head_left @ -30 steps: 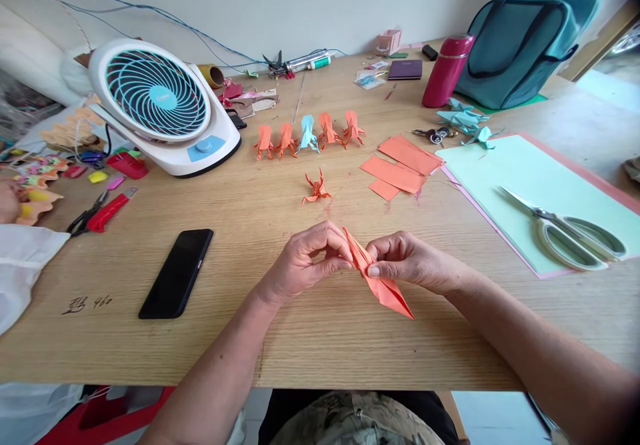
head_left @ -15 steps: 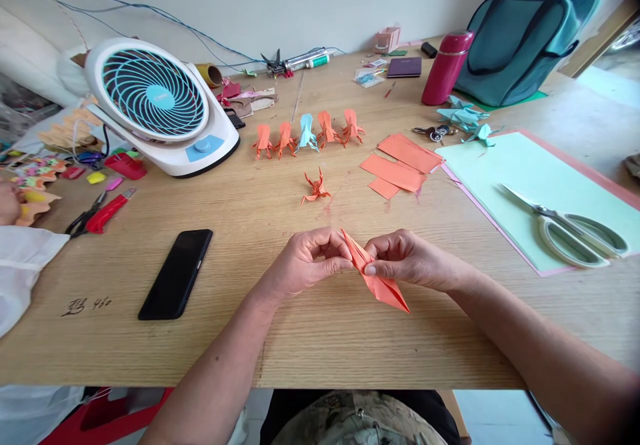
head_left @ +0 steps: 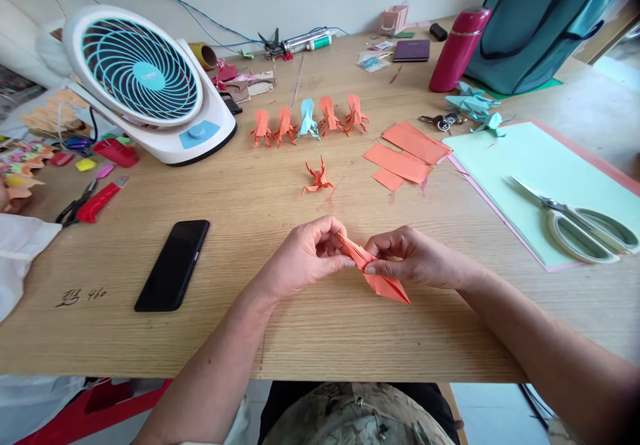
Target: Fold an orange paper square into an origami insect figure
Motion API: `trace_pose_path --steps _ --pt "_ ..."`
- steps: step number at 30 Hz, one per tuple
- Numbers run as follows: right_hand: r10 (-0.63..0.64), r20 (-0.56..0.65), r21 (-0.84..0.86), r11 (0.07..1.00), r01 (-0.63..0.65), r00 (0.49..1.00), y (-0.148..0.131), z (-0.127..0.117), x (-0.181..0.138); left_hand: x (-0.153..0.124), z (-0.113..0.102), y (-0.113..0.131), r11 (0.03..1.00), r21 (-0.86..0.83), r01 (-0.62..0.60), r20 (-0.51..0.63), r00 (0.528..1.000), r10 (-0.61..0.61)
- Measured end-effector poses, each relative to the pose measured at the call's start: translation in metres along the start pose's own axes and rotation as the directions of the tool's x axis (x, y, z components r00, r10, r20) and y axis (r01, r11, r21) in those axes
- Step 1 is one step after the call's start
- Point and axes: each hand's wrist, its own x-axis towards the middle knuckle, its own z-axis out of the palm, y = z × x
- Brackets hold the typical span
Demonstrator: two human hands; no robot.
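Note:
Both hands hold one folded piece of orange origami paper (head_left: 387, 286) above the front middle of the table. My left hand (head_left: 314, 253) pinches its upper left end between thumb and fingers. Lower down, near the middle of the folds, my right hand (head_left: 407, 256) grips it, thumb on top. The piece is long and narrow with layered folds, its pointed end aimed down to the right. Beyond my hands lies a small orange origami figure (head_left: 319, 178) with thin pointed limbs. Further back, several origami figures stand in a row, including a light blue one (head_left: 307, 119).
Orange paper strips (head_left: 403, 163) lie right of centre, near pale green sheets (head_left: 505, 165) bearing scissors (head_left: 575, 218). A phone (head_left: 173, 265), a fan (head_left: 145, 85) and a red cutter (head_left: 103, 199) are on the left. A pink bottle (head_left: 460, 50) and teal bag (head_left: 537, 31) stand back right. Another person's sleeve (head_left: 25, 251) shows far left.
My left hand has tilted slightly, and the upper end of the folded paper now lies flatter and tucked further into its fingers. The whole view has shifted a little.

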Motion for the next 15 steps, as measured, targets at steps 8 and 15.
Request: trace_pose_path --steps 8,15 --pt "-0.021 -0.038 -0.059 0.998 0.019 0.999 -0.0021 0.0038 -0.0018 -0.004 0.0023 -0.0013 0.994 0.086 -0.074 0.022 0.997 0.072" --pt "-0.073 -0.158 -0.037 0.997 0.068 0.985 -0.0026 0.0022 -0.002 -0.0011 0.0052 -0.0029 0.991 -0.06 -0.123 -0.027 0.992 0.122"
